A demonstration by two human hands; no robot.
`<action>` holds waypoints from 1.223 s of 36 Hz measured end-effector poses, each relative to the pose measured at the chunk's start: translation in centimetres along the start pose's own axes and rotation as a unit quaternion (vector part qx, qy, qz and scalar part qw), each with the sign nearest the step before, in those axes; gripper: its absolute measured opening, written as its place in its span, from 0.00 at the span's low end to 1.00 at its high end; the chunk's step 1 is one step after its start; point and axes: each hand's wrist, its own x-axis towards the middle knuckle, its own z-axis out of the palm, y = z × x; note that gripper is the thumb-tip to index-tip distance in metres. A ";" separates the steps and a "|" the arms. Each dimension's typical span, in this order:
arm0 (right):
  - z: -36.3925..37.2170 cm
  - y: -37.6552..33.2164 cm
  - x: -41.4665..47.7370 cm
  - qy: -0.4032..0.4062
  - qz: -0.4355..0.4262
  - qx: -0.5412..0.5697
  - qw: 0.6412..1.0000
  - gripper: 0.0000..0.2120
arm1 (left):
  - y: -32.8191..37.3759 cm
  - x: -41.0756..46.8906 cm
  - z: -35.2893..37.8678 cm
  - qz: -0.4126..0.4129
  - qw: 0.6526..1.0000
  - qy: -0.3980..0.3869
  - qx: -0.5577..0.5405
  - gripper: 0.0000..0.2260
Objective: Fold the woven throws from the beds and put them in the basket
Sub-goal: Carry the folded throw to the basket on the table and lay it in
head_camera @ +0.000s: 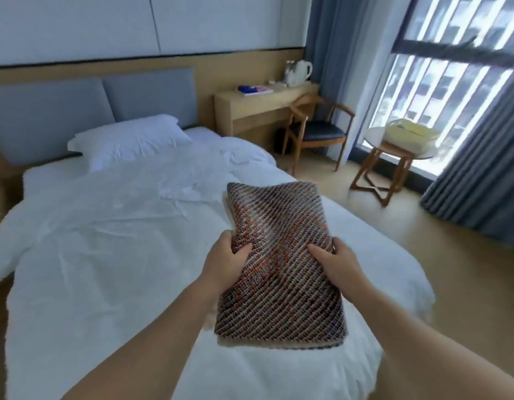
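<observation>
White bedding covers a made-up bed [105, 226] in a hotel-style room, with one pillow [128, 140] at its head and tall windows past its right side.

A person at the foot of the bed holds a woven throw [279, 255], patterned in dark, cream and orange diagonal lines. It is folded into a thick oblong and lifted just over the bed's foot end, towards the window side. Its far corners curl upward. Whether its near end touches the bedding cannot be told.

The left hand [224, 255] grips the throw's left edge, thumb pressed on top, the fingers tucked beneath and out of sight. The right hand [336, 261] grips the opposite edge the same way, thumb on top. Both hands are closed round the cloth and neither is spread flat.

The folding of this throw looks done, so carrying it to the basket seems to be the step in hand. A pale basket [408, 134] sits on a small round worktop [370, 139] beyond the bed's right side, well apart from the bed, by the window.

The next move likely calls for turning away from the bed towards that side, keeping the layers clamped so they do not slide open, then lowering the bundle flat into the basket.
</observation>
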 end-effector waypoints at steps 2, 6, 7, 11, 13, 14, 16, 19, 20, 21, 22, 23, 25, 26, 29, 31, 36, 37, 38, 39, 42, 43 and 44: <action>-5.3 -1.2 -0.7 0.043 -0.008 0.045 0.998 0.13 | 4.7 0.8 2.0 0.056 0.998 -0.030 -0.027 0.08; -15.5 -1.7 -2.5 0.094 -0.007 0.185 0.978 0.24 | 13.2 0.9 7.1 0.142 0.983 -0.093 -0.076 0.10; -17.8 -1.4 -3.0 0.099 -0.010 0.223 0.970 0.27 | 14.9 0.7 8.5 0.158 0.978 -0.106 -0.083 0.10; -25.9 0.5 -5.9 0.157 -0.016 0.318 0.935 0.18 | 20.7 -1.0 14.7 0.195 0.962 -0.164 -0.100 0.11; -29.4 2.0 -7.1 0.170 -0.018 0.334 0.927 0.18 | 22.5 -1.8 17.9 0.195 0.956 -0.193 -0.101 0.12; -31.0 3.0 -7.7 0.173 -0.014 0.336 0.926 0.18 | 23.3 -2.3 19.5 0.198 0.952 -0.209 -0.099 0.13; -34.3 5.1 -8.9 0.193 0.001 0.327 0.925 0.16 | 24.5 -3.2 22.9 0.204 0.945 -0.239 -0.089 0.17; -38.8 8.2 -10.3 0.216 0.007 0.300 0.929 0.18 | 26.3 -4.9 27.8 0.194 0.937 -0.279 -0.084 0.18; -40.3 9.3 -10.7 0.222 0.006 0.294 0.930 0.19 | 26.9 -5.5 29.4 0.189 0.935 -0.288 -0.084 0.18; -41.6 10.3 -11.0 0.228 0.006 0.288 0.930 0.19 | 27.5 -6.1 30.9 0.183 0.934 -0.296 -0.083 0.18; -43.0 11.3 -11.3 0.235 0.007 0.284 0.930 0.20 | 28.0 -6.7 32.4 0.178 0.932 -0.303 -0.085 0.18; -44.3 12.2 -11.6 0.241 0.008 0.279 0.929 0.20 | 28.6 -7.2 33.7 0.175 0.931 -0.308 -0.085 0.17; -46.6 13.6 -12.1 0.252 0.010 0.265 0.931 0.22 | 29.5 -8.2 36.4 0.177 0.929 -0.314 -0.086 0.17; -47.7 14.2 -12.3 0.256 0.007 0.257 0.932 0.22 | 29.9 -8.7 37.7 0.180 0.927 -0.318 -0.088 0.16; -50.7 15.5 -12.5 0.274 -0.003 0.243 0.930 0.21 | 31.4 -9.6 40.9 0.183 0.924 -0.322 -0.091 0.12; -52.4 16.0 -12.3 0.283 -0.014 0.237 0.929 0.18 | 32.2 -9.4 42.9 0.191 0.925 -0.317 -0.087 0.13; -56.2 17.4 -10.0 0.296 -0.030 0.229 0.927 0.16 | 34.1 -8.0 47.3 0.196 0.923 -0.320 -0.079 0.14; -56.8 17.6 -9.2 0.295 -0.030 0.228 0.928 0.16 | 34.5 -7.5 48.2 0.198 0.924 -0.318 -0.079 0.14; -57.5 17.9 -8.3 0.295 -0.027 0.226 0.928 0.15 | 34.9 -7.0 49.0 0.201 0.924 -0.316 -0.078 0.13; -58.1 18.2 -7.2 0.294 -0.024 0.224 0.929 0.16 | 35.3 -6.3 49.8 0.204 0.924 -0.312 -0.078 0.12; -59.9 19.1 -3.6 0.296 -0.013 0.208 0.932 0.19 | 36.1 -3.7 52.3 0.209 0.925 -0.309 -0.073 0.11; -60.5 19.2 -2.2 0.295 -0.008 0.203 0.934 0.19 | 36.4 -2.6 53.2 0.209 0.925 -0.309 -0.073 0.11; -61.1 19.4 -0.7 0.293 -0.004 0.198 0.935 0.20 | 36.8 -1.4 54.1 0.208 0.925 -0.309 -0.071 0.11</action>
